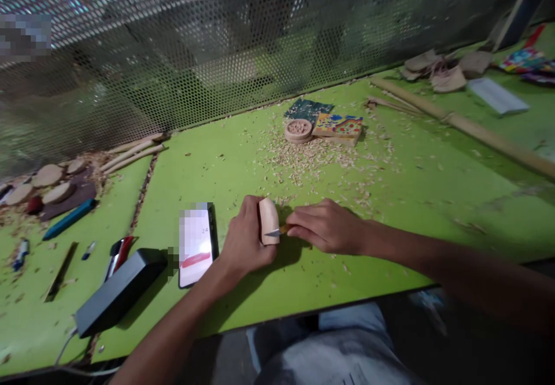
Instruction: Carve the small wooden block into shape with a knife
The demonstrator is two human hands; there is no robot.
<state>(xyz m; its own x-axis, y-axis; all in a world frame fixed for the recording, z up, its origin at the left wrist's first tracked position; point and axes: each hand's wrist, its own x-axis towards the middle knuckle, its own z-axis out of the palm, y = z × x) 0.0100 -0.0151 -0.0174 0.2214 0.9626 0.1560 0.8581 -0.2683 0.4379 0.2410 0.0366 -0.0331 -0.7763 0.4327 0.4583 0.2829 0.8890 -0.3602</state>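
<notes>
My left hand (245, 240) is closed around a small pale block of wood (268, 221), holding it on edge against the green table (390, 200). My right hand (326, 226) is closed on a small carving knife (277, 232); its short blade touches the lower side of the block. Both hands rest near the table's front edge, with wood shavings (303, 156) scattered behind them.
A phone (196, 244) and a black box (117, 292) lie left of my hands. Painted tiles (338, 126) and a carved round disc (298, 129) sit farther back. Wooden slices (47, 176), sticks and pens lie far left. A long pole (468, 128) crosses the right; mesh screen behind.
</notes>
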